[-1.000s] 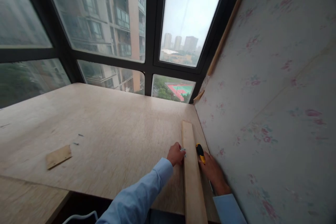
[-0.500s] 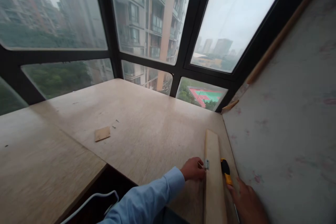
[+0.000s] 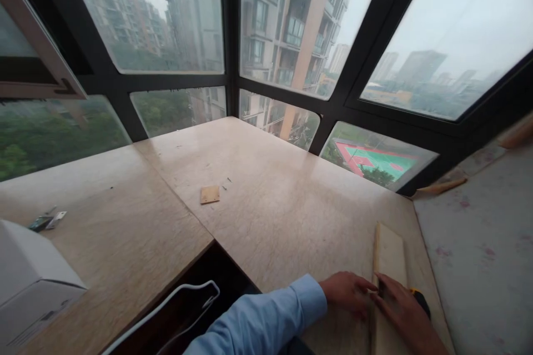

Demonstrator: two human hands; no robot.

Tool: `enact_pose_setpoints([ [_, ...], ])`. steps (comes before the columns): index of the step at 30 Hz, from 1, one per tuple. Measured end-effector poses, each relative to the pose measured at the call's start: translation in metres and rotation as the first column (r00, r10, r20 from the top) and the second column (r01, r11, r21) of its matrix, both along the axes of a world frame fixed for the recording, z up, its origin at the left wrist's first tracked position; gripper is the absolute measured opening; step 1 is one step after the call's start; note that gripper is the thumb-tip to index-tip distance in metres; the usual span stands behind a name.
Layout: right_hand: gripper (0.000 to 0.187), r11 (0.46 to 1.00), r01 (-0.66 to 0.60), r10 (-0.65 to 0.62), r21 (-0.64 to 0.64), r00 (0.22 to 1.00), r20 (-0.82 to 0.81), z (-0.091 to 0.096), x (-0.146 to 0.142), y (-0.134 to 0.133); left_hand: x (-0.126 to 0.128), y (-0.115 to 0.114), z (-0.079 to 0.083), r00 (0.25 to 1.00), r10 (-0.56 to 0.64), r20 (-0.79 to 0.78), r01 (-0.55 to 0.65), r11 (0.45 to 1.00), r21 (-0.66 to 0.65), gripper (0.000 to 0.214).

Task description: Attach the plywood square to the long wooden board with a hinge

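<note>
At the lower right, a pale wooden board (image 3: 391, 247) stretches away from me along the countertop. My left hand (image 3: 347, 293), in a light blue sleeve, is at the board's left edge with its fingers closed together; whatever they hold is hidden. My right hand (image 3: 400, 310) reaches across the board from the right, its fingers bent at that same edge and close to the left fingertips. What lies between them cannot be made out. Beyond the right hand, part of a yellow and black tool handle (image 3: 421, 302) shows; the rest is covered.
A small wooden square (image 3: 210, 194) and two screws (image 3: 227, 183) lie mid-counter. At left are a white box (image 3: 33, 288) and small metal pieces (image 3: 48, 219). A dark opening (image 3: 220, 266) with a white cable (image 3: 183, 287) cuts in. Windows and a papered wall (image 3: 487, 255) border the countertop.
The view has swung left, bringing in the white box. My right hand has left the tool handle and come over the board beside my left hand. The metal plate on the board's edge is now hidden.
</note>
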State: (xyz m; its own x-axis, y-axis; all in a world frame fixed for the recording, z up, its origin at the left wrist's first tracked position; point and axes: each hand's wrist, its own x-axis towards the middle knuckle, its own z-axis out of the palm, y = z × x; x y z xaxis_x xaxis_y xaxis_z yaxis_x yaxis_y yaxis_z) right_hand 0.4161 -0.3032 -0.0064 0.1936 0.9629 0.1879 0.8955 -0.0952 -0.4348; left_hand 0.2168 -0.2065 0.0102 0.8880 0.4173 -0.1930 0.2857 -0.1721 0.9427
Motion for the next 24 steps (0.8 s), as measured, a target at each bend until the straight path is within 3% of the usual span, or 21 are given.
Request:
enact_pose_setpoints([
  [8,0.050,0.992,0.113,-0.117,-0.063,0.991,-0.068,0.030,-0.016,-0.010,-0.002,-0.003,0.003,0.999,0.010,0.050,-0.017,0.989,0.147,0.061],
  [13,0.052,0.989,0.133,-0.136,-0.056,0.990,-0.041,0.022,-0.015,-0.013,-0.012,-0.005,0.003,0.996,0.025,0.081,-0.033,0.994,0.099,0.060],
  [15,0.052,0.992,0.121,-0.122,-0.038,0.992,-0.017,0.016,-0.011,-0.015,-0.020,-0.005,0.003,0.996,0.047,0.076,-0.048,0.999,0.014,0.057],
  [19,0.050,0.996,0.086,-0.086,-0.002,0.995,0.045,0.007,-0.007,-0.017,-0.046,0.005,0.005,0.992,0.102,0.069,-0.074,0.942,-0.327,0.055],
  [20,0.049,0.997,0.077,-0.078,0.004,0.996,0.051,0.006,-0.007,-0.018,-0.055,0.011,0.006,0.987,0.137,0.090,-0.096,0.928,-0.360,0.053],
  [24,0.050,0.997,0.080,-0.080,0.011,0.996,0.037,0.001,-0.007,-0.020,-0.109,0.051,0.013,0.936,0.330,0.124,-0.292,0.923,-0.249,0.046],
])
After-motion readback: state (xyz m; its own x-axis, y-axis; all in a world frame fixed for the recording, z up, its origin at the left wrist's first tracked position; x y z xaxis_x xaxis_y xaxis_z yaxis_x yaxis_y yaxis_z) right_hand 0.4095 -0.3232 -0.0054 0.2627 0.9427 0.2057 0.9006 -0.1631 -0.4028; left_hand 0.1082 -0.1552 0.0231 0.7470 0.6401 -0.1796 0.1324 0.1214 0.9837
